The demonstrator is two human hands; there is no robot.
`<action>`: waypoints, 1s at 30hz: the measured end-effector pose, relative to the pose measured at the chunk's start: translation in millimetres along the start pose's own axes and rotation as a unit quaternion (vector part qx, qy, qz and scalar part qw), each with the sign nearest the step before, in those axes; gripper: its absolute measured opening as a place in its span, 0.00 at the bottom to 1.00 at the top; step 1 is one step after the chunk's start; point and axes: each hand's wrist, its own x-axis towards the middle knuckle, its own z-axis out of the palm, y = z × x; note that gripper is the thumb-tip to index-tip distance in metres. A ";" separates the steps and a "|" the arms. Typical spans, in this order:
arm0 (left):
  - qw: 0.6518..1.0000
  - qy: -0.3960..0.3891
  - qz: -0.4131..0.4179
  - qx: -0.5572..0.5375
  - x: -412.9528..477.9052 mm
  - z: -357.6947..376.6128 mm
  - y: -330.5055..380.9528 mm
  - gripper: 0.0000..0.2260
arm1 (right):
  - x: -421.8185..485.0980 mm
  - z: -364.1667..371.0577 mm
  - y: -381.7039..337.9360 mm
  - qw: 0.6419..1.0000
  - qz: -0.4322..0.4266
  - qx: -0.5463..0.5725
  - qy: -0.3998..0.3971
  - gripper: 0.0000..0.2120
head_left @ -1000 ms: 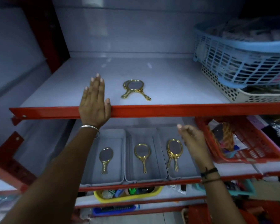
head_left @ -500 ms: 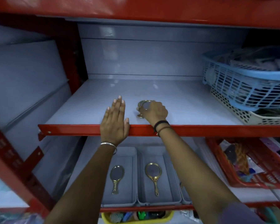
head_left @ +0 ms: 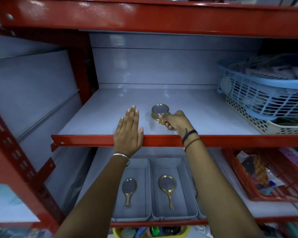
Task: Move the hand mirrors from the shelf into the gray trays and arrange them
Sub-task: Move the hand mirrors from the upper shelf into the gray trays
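Note:
On the white shelf [head_left: 187,103], my right hand [head_left: 176,121] is closed around the handles of gold hand mirrors [head_left: 160,112], their round heads lifted a little toward me. Whether it holds one or two mirrors is unclear. My left hand [head_left: 129,131] lies flat and open on the shelf's red front edge, left of the mirrors. One shelf down, a gray tray [head_left: 145,169] holds a dull gold mirror [head_left: 129,189], and a second gray tray [head_left: 182,169] beside it holds a brighter gold mirror [head_left: 167,188]. My right forearm hides a third tray.
A blue basket [head_left: 261,93] stacked on a cream basket [head_left: 253,121] fills the shelf's right end. A red basket [head_left: 265,186] of goods sits right of the trays. Red shelf beams [head_left: 144,16] run above and in front. A yellow bin [head_left: 150,232] sits below.
My right hand rose from the lower trays to the upper shelf, closed on the mirror handles and tipped the mirror heads up. My left hand stayed on the shelf edge. The view tilted upward.

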 end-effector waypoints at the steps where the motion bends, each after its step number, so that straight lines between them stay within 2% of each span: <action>1: 1.000 -0.002 0.000 -0.005 -0.9 -1.1 -0.5 0.27 | -12.3 -4.8 -0.7 0.999 -0.011 0.029 -0.013 0.08; 5: 1.000 -0.001 -0.013 0.000 -2.9 -5.6 -12.6 0.27 | -64.0 -17.3 9.6 0.993 -0.037 0.082 -0.077 0.08; 8: 1.000 -0.018 0.009 0.016 -2.3 -9.7 -22.8 0.27 | -102.0 -20.0 35.0 0.989 -0.026 0.068 -0.126 0.06; 13: 0.999 -0.019 0.028 0.022 -1.6 -5.0 -26.0 0.27 | -132.4 -11.1 116.1 0.972 0.075 0.015 -0.221 0.09; 17: 0.999 0.000 0.029 0.026 -3.6 0.4 -28.1 0.26 | -120.5 22.3 180.8 0.963 0.160 -0.024 -0.214 0.09; 25: 0.998 0.034 0.032 0.033 -3.6 7.0 -28.3 0.26 | -55.5 133.0 249.3 0.957 0.217 -0.047 -0.188 0.16; 30: 0.998 0.048 0.039 0.034 -2.5 8.5 -29.3 0.26 | -32.8 165.6 279.6 0.950 0.254 -0.099 -0.155 0.16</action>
